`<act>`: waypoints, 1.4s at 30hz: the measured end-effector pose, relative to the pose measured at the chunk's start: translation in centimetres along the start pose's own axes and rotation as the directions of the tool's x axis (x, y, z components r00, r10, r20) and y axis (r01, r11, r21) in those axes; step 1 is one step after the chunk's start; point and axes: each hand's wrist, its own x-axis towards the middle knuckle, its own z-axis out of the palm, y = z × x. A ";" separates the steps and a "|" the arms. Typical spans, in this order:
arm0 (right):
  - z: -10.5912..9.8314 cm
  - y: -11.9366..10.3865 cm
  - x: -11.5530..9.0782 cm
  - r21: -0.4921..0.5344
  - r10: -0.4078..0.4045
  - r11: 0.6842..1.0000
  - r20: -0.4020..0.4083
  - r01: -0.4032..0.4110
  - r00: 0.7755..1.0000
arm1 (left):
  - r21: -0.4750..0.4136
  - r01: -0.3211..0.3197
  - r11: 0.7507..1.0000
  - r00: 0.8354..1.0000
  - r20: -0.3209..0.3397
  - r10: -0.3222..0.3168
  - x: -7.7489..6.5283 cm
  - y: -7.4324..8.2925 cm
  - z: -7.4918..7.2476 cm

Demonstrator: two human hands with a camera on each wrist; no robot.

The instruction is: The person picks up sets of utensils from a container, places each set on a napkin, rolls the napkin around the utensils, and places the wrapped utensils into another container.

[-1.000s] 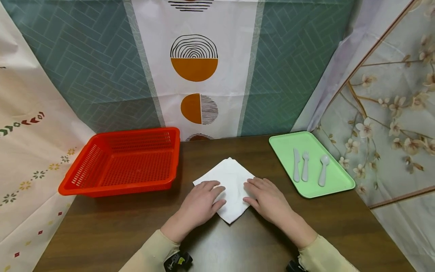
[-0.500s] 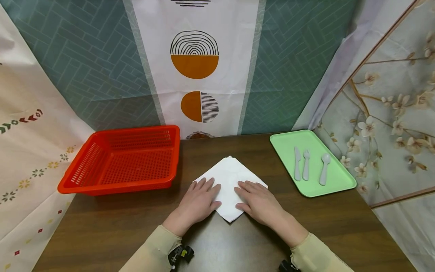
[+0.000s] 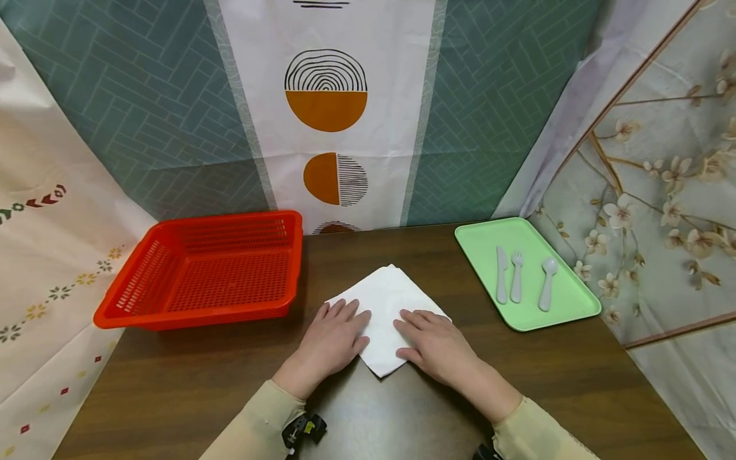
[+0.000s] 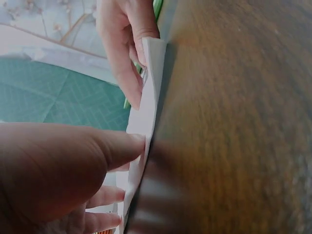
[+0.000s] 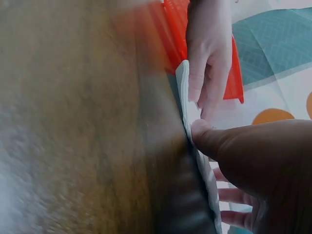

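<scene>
A white folded cloth (image 3: 386,300) lies flat on the wooden table, one corner pointing toward the person. My left hand (image 3: 332,342) rests on its left side with fingers spread and fairly straight. On the opposite side lies my right hand (image 3: 439,348), its fingertips on the top face. In the left wrist view, the layered edge of the cloth (image 4: 155,73) shows low over the tabletop, with the left thumb (image 4: 122,147) at it. The right wrist view has the right thumb (image 5: 207,136) touching the cloth's near edge.
A red perforated plastic basket (image 3: 195,315) stands at the back left. At the right is a light green tray (image 3: 535,239) bearing a knife (image 3: 501,276), a fork (image 3: 517,278) and a spoon (image 3: 548,284). Patterned fabric (image 3: 190,115) hangs behind the table.
My right hand has slid left and inward over the cloth, uncovering its right corner. My left hand has shifted slightly left. The cloth stays nearly in place.
</scene>
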 end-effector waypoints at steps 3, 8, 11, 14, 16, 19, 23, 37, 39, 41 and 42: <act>0.2 -0.3 -0.1 -0.017 -0.007 1.000 -0.012 0.007 1.000 | 0.023 -0.002 1.000 0.999 -0.038 0.003 0.0 0.0 0.0; 0.4 -0.8 -0.3 -0.038 -0.024 0.999 -0.052 0.022 0.998 | 0.037 -0.016 0.999 0.996 -0.088 0.019 -0.1 0.0 -0.1; 0.6 -1.2 -0.4 -0.040 -0.034 0.999 -0.083 0.031 0.996 | 0.026 -0.026 0.999 0.994 -0.108 0.029 -0.1 0.2 -0.3; 0.6 -1.6 -0.5 -0.026 -0.037 0.999 -0.106 0.034 0.994 | 0.019 -0.042 0.999 0.992 -0.119 0.044 -0.2 0.4 -0.6; 0.6 -2.0 -0.5 -0.011 -0.030 1.000 -0.111 0.029 0.993 | 0.020 -0.055 0.998 0.991 -0.122 0.058 -0.3 0.6 -0.7; 0.5 -2.5 -0.6 0.010 -0.014 1.000 -0.115 0.015 0.993 | 0.042 -0.083 0.996 0.988 -0.129 0.088 -0.5 1.0 -0.8; 0.3 -2.8 -0.6 0.028 -0.003 1.000 -0.113 0.007 0.994 | 0.100 -0.130 0.986 0.976 -0.160 0.145 -0.9 1.6 -0.8; -0.3 0.6 1.0 -0.022 0.022 1.000 -0.041 -0.022 0.999 | 0.103 -0.142 0.984 0.987 -0.061 0.149 -1.9 2.7 -0.8; -0.3 0.6 0.9 -0.027 0.031 0.999 -0.026 -0.032 0.999 | 0.089 -0.137 0.987 0.988 -0.053 0.142 -1.9 2.6 -0.9; -0.3 0.6 0.9 -0.031 0.031 0.999 -0.028 -0.031 0.999 | 0.074 -0.130 0.989 0.990 -0.047 0.134 -1.9 2.5 -0.9; -0.3 0.6 0.9 -0.033 0.027 0.999 -0.031 -0.028 0.999 | 0.069 -0.130 0.989 0.990 -0.049 0.134 -1.8 2.5 -1.0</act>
